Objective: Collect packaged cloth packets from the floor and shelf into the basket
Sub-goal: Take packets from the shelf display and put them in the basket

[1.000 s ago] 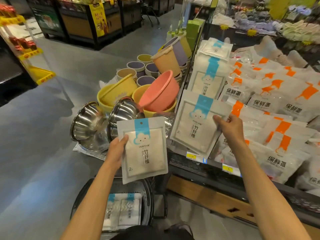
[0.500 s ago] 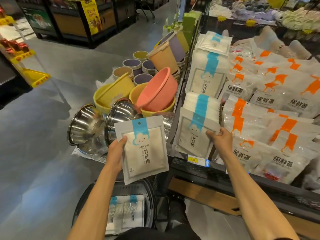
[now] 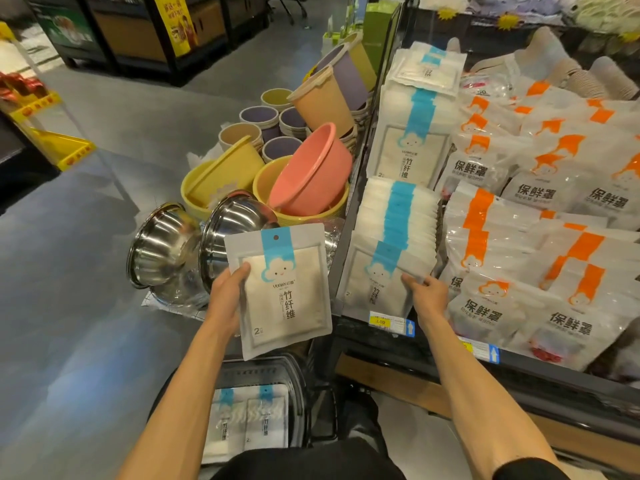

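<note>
My left hand [image 3: 227,299] grips a white cloth packet [image 3: 280,289] with a blue strip and cloud face, held upright above the dark basket [image 3: 294,379]. Two more such packets [image 3: 249,424] lie inside the basket. My right hand [image 3: 427,297] pinches the right edge of the front packet [image 3: 375,278] in a standing row of the same packets [image 3: 398,213] on the shelf. A second row [image 3: 412,133] stands behind it, with loose packets on top.
White bags with orange strips [image 3: 540,244] fill the shelf to the right. On the floor to the left stand steel bowls [image 3: 166,244], yellow and pink basins [image 3: 308,174] and stacked cups [image 3: 259,119]. The shelf's front edge carries price tags [image 3: 384,322].
My right hand has set its packet down into the front of the shelf row and still pinches it. My left hand has kept its packet almost still over the basket.
</note>
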A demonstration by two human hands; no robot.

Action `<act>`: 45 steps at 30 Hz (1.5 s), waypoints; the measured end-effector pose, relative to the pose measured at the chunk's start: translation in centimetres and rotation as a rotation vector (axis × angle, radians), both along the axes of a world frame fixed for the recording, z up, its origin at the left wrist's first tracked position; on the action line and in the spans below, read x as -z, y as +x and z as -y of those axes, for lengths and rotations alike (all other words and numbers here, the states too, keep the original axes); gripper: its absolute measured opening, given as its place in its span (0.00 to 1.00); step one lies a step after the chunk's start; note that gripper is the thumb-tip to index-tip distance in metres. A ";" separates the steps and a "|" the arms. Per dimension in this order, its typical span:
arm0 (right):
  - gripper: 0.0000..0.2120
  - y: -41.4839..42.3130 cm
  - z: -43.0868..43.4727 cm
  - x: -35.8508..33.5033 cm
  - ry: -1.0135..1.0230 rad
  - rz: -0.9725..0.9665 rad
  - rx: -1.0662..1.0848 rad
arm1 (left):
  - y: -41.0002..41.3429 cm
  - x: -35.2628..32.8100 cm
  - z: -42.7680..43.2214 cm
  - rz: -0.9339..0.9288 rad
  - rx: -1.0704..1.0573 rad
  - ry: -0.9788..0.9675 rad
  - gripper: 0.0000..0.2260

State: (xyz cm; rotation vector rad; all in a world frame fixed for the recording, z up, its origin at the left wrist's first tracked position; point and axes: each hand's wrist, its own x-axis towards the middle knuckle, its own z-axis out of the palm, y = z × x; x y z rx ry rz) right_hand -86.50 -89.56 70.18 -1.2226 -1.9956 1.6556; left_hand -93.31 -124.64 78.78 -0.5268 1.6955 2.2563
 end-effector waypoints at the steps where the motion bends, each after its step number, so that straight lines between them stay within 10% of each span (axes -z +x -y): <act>1: 0.08 0.0 0.0 0.1 -0.006 -0.004 0.018 | -0.1 -0.1 -0.1 0.002 0.001 0.000 0.06; 29: 0.11 -0.9 1.4 -2.1 0.406 0.149 0.061 | -0.5 0.7 -2.0 0.021 0.054 -0.014 0.06; 45: 0.25 -0.2 0.0 -4.6 0.686 0.355 -0.410 | 0.3 0.2 -2.8 -0.041 0.132 -0.035 0.07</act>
